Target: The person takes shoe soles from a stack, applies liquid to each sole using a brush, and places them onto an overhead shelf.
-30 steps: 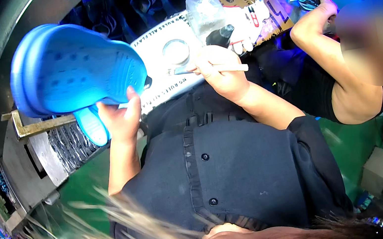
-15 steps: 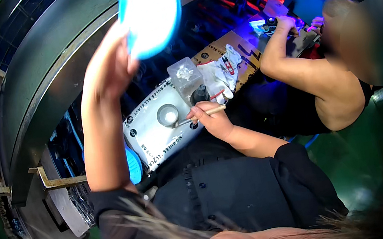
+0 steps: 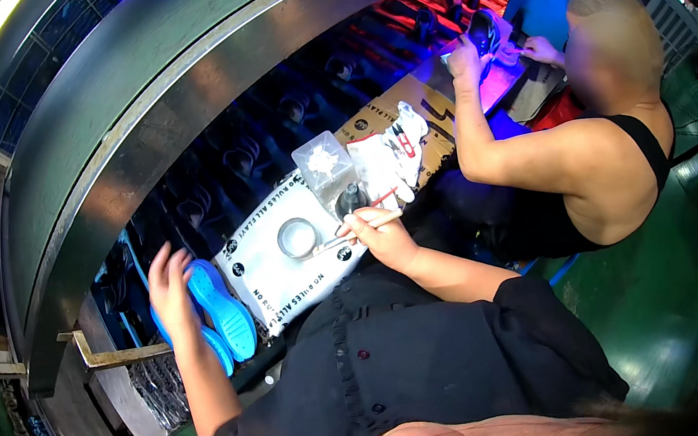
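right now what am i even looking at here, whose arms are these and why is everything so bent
The picture comes from a wide fisheye camera worn on a person's head, looking down, which is why straight edges curve. The two forearms rising from the bottom belong to that person. Their left hand rests on a blue clog at the edge of the workbench. Their right hand holds a thin stick like a pen, near a small dark pot, a clear plastic box and a roll of tape, all on a white printed sheet. The person in the black top on the right is a co-worker busy with their own work.
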`<state>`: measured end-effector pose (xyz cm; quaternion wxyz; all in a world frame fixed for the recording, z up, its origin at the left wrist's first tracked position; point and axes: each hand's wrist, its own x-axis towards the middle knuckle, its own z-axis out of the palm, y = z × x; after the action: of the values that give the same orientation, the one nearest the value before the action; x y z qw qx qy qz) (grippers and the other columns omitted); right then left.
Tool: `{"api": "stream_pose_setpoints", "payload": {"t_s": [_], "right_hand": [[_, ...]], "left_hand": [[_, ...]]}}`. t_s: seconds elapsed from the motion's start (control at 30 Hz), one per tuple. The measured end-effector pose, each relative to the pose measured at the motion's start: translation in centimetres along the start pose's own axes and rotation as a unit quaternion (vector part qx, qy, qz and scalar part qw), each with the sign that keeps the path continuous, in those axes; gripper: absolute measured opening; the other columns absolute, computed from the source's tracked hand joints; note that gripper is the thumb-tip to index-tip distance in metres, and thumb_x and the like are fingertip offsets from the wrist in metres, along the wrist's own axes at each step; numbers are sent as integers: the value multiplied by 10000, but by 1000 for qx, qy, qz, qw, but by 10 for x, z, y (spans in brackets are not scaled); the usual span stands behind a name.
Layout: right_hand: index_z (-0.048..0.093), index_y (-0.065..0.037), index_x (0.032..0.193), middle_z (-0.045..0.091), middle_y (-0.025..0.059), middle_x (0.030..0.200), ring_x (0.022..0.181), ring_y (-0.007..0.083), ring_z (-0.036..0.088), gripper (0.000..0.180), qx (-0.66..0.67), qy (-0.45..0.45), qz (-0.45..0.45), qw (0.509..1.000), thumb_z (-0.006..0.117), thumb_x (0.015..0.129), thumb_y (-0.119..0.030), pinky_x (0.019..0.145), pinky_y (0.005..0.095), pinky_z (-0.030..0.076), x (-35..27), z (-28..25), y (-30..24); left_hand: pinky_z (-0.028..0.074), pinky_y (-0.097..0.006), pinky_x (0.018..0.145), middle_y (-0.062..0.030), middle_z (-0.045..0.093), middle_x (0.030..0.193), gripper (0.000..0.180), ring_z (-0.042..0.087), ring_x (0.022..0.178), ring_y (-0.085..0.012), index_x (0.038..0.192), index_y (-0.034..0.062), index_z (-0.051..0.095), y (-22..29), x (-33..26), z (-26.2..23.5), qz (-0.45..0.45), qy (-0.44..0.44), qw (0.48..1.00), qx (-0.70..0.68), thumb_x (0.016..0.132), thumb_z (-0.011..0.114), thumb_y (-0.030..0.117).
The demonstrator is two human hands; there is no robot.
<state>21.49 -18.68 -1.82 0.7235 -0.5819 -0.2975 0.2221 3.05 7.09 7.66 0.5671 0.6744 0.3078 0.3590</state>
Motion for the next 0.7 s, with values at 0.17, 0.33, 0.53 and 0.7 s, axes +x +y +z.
{"api": "stream_pose_setpoints", "payload": {"t_s": [0.17, 0.33, 0.53, 0.7], "right_hand": [[605, 23, 820, 578, 53, 716, 656, 103, 533, 298, 48, -38, 32, 998, 460, 914, -219, 609, 221, 430, 0, 7, 4], [633, 15, 793, 590, 56, 689, 620, 114, 547, 301, -1, -53, 17, 998, 491, 897, -230, 581, 252, 438, 1, 20, 6], [613, 0, 831, 592, 39, 716, 644, 82, 535, 252, 11, -68, 54, 996, 461, 906, -187, 586, 205, 416, 0, 29, 9], [609, -1, 822, 622, 58, 766, 637, 86, 540, 255, 2, -39, 77, 996, 470, 907, -197, 576, 203, 412, -3, 31, 5]], "left_hand": [[414, -417, 843, -227, 548, 1037, 345, 533, 928, -373, 1056, -6, 540, -102, -57, -150, 93, 203, 790, 571, 736, 560, 120], [437, -440, 793, -234, 584, 919, 435, 562, 896, -371, 1133, 41, 484, -151, -90, -188, -163, 8, 753, 637, 725, 537, 182], [459, -381, 653, -142, 610, 847, 288, 590, 748, -309, 946, 18, 509, -174, -98, -199, -142, 170, 871, 439, 770, 550, 242], [250, -221, 389, 0, 433, 549, 183, 334, 400, -88, 756, 92, 509, -141, -94, -164, -361, 97, 831, -413, 777, 597, 252]]}}
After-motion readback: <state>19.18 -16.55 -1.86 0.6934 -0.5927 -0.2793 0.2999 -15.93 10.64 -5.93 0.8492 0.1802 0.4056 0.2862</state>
